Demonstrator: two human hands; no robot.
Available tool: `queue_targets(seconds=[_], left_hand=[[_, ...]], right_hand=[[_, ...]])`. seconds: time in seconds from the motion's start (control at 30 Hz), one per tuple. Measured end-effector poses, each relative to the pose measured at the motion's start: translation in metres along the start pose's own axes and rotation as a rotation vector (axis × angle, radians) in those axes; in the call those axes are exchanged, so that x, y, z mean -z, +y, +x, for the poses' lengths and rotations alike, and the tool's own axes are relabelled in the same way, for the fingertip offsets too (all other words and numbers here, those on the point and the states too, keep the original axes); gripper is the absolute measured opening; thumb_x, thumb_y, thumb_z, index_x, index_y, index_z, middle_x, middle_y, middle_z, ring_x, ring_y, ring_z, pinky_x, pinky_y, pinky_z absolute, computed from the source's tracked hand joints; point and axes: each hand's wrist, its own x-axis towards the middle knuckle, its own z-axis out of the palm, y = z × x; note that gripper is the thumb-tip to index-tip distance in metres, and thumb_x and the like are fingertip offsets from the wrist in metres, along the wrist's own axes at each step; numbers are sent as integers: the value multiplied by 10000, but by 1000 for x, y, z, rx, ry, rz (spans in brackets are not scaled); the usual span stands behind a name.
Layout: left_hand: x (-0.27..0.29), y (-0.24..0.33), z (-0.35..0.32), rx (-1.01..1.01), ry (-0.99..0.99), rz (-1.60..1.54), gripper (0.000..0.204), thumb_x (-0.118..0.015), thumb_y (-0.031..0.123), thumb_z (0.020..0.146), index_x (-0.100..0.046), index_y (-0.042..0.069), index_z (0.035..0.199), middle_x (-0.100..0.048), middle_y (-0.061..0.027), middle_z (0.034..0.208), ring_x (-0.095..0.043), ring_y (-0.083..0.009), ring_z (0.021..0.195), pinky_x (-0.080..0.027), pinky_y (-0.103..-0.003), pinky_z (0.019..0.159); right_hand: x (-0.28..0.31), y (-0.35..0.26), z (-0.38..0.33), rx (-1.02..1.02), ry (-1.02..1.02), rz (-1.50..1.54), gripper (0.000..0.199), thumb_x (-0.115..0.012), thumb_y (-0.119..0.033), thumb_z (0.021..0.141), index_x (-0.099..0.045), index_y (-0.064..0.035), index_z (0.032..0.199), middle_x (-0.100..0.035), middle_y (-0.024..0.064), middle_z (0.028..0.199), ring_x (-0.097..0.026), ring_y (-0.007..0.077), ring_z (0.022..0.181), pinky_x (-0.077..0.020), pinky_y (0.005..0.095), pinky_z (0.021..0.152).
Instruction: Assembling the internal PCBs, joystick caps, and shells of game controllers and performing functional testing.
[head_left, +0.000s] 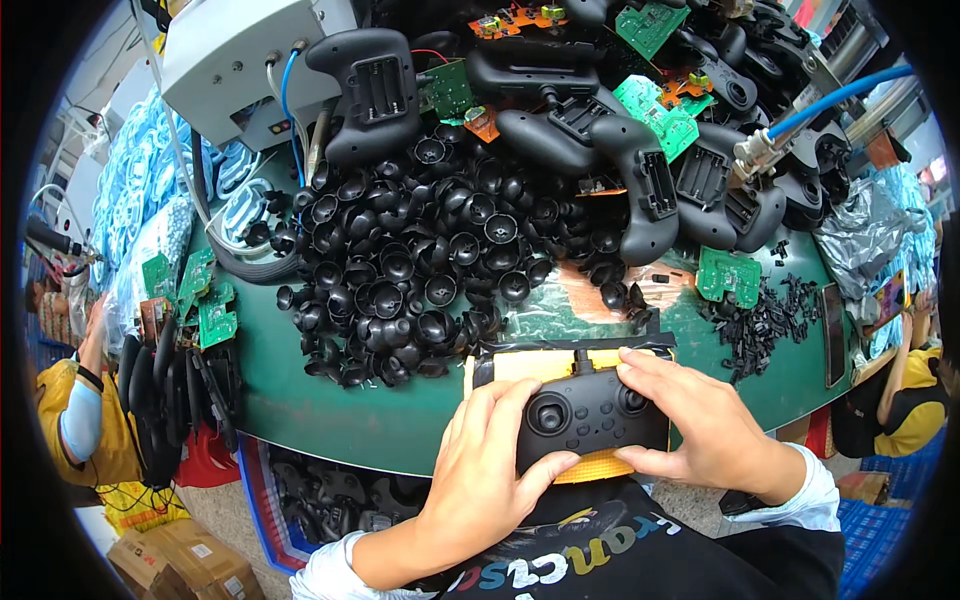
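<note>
Both hands' fingers are clasped round one game controller (592,405): the left hand (480,450) grips one end with its thumb at the lower edge, and the right hand (705,430) grips the other, forefinger at the top and thumb below. The controller sits face up between the fingers, over one yellow pad (600,466). It is matt black, with two round thumbsticks (548,413), several small dark buttons (583,428) and one dark stub (582,362) at its upper edge; the fingers hide its ends.

Beyond the left fingers, a heap of black cups (397,262), too many to count, covers part of the green table (275,395). Past the right fingers I see one green circuit board (728,277) beside a spread of small black pieces (768,325), also uncountable, and one dark slab (833,335) farther right. Farthest from the fingers, black shells (632,190) overlap in a pile.
</note>
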Motion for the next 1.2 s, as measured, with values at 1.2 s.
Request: queue_targets(seconds=[1.2], left_hand=[[-18, 7, -24, -36, 204, -483, 691, -833, 102, 726, -530, -31, 1332, -472, -278, 1380, -568, -392, 1189, -460, -425, 987]], right_hand=[[-26, -1, -8, 376, 316, 54, 732, -839, -155, 713, -509, 10, 1345, -538, 184, 1257, -560, 370, 1109, -473, 465, 938]])
